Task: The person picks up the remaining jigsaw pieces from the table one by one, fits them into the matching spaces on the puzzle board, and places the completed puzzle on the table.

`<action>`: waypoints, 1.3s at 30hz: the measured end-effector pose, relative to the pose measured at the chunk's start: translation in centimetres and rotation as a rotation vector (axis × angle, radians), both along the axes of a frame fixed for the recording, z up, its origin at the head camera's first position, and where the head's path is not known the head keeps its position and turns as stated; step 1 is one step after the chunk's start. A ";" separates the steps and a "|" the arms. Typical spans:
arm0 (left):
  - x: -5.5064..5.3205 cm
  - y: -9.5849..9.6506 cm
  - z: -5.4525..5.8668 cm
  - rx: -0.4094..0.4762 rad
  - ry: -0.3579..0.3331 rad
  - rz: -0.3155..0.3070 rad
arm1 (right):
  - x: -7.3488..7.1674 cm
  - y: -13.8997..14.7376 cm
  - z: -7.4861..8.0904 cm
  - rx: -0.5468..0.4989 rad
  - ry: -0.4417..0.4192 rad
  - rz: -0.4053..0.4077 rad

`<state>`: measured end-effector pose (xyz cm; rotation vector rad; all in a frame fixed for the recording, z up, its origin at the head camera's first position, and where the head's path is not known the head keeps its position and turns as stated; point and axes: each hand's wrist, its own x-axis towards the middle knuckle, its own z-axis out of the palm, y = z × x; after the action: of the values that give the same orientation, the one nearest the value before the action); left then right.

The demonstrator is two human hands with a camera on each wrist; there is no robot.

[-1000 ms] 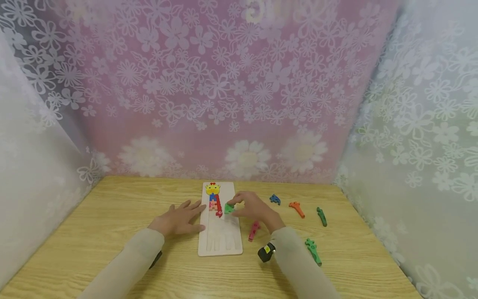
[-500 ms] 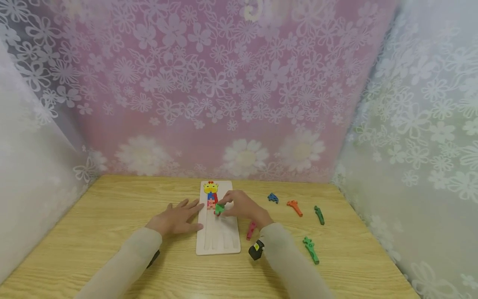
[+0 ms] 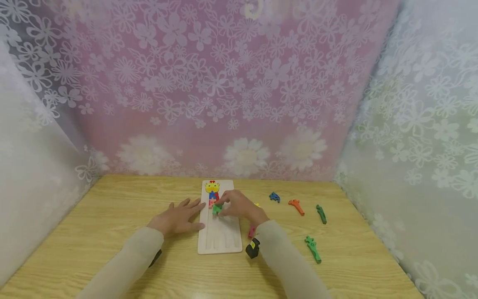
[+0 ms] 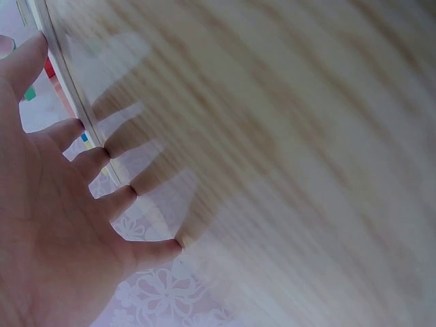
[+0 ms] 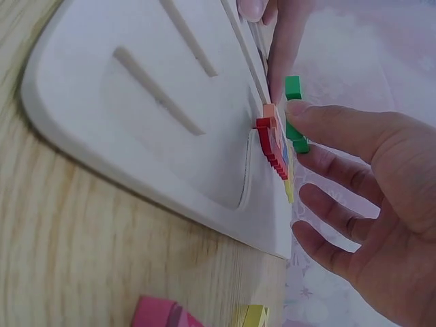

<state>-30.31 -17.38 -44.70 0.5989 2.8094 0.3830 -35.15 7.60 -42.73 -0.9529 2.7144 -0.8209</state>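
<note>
A pale puzzle board lies upright before me, with a yellow giraffe head at its top and blue, salmon and red pieces below it. My right hand pinches a green puzzle piece between thumb and index finger. In the right wrist view that green piece is raised just above the red piece; the other fingers are spread. My left hand has its fingers spread, with tips at the board's left edge. The left wrist view shows those fingertips touching the table and the board's side.
Loose puzzle pieces lie on the wooden table right of the board: blue, orange, dark green and light green. A pink piece and a yellow piece are partly behind my right arm. Flowered cloth walls surround the table.
My right hand has carried the green piece leftward, from the board's right part to over the salmon and red pieces. My left hand has stayed at the board's edge.
</note>
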 end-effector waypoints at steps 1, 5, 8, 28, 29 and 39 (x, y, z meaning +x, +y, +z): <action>-0.1 0.0 -0.1 -0.001 0.002 -0.002 | 0.0 -0.1 0.0 0.002 0.001 0.002; -0.2 0.1 -0.1 -0.012 0.001 -0.007 | -0.2 -0.4 -0.3 0.024 0.009 0.014; -0.2 0.1 0.0 -0.009 0.001 -0.008 | -0.3 -0.7 -0.3 0.035 0.019 0.011; -0.1 0.0 0.0 -0.001 -0.002 0.006 | -0.4 -1.7 -0.8 0.079 0.022 -0.024; -0.1 0.0 0.0 0.000 -0.001 0.005 | -0.4 -1.7 -0.8 0.081 0.020 -0.030; -0.1 0.0 0.1 -0.006 -0.002 -0.003 | -0.4 -2.2 -0.8 0.120 0.067 -0.028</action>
<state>-30.39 -17.36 -44.64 0.6013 2.8068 0.3747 -35.53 5.40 -43.56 -0.9355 2.8032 -0.6329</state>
